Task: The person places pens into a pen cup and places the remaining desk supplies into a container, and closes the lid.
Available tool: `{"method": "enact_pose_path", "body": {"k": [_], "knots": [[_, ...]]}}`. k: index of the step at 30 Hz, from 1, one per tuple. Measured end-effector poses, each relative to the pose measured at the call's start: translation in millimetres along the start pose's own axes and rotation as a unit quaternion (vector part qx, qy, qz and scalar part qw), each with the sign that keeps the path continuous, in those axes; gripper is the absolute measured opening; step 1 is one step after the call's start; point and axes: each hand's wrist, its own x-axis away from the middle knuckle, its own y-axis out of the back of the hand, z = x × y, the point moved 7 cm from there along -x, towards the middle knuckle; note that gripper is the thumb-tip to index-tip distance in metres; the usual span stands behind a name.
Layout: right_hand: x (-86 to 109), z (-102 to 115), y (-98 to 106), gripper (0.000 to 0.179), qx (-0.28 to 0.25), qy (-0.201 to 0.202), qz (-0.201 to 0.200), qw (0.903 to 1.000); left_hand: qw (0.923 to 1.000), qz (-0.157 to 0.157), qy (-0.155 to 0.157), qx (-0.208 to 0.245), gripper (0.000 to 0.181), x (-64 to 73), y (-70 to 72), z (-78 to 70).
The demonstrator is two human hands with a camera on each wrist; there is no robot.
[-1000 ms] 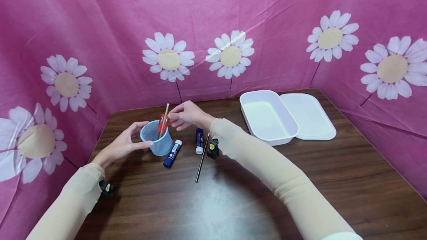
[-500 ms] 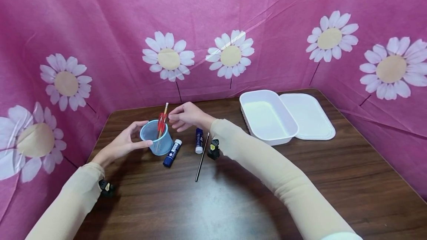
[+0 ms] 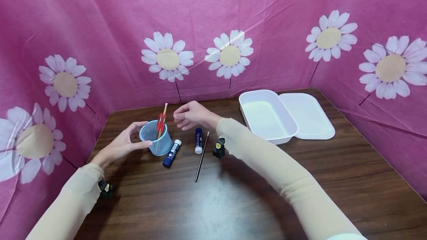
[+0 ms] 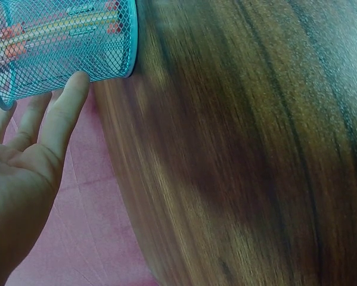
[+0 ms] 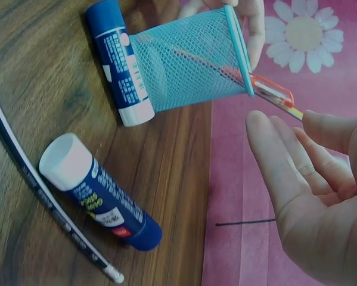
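Observation:
A light-blue mesh pen cup (image 3: 161, 146) stands upright on the table's left part. My left hand (image 3: 125, 143) grips it at the rim, thumb on the near side and fingers on the far side. Inside lean a yellow pencil (image 3: 165, 109) with a white eraser and red-capped pens (image 3: 161, 122); their lower ends show through the mesh in the left wrist view. My right hand (image 3: 195, 115) hovers just right of the cup, holding nothing, fingers loosely bent. Below it lie a glue stick (image 5: 109, 199) and a black pencil (image 5: 44, 190); another glue stick (image 5: 120, 65) lies against the cup's base.
Toward the back right sits a white plastic box (image 3: 245, 116), with its white lid (image 3: 317, 117) flat beside it. The brown wooden table (image 3: 160, 206) meets a pink curtain (image 3: 207, 6) with printed daisies along its back and sides.
My right hand has let go of the red pen, now resting in the cup, and has drawn back a little to the right. My left hand stays on the cup.

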Motion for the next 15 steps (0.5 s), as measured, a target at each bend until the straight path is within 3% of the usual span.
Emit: {"method": "enact_pose_path", "body": {"k": [8, 15], "knots": [[14.4, -7.8, 13.1, 0.030, -0.005, -0.003, 0.006, 1.0000, 1.0000, 0.000, -0.001, 0.000, 0.079, -0.1, -0.5, -1.0], [23.5, -30.1, 20.1, 0.033, -0.017, -0.019, 0.010, 0.9996, 1.0000, -0.001, 0.001, 0.000, 0.079, 0.8, -0.4, -0.5]]}}
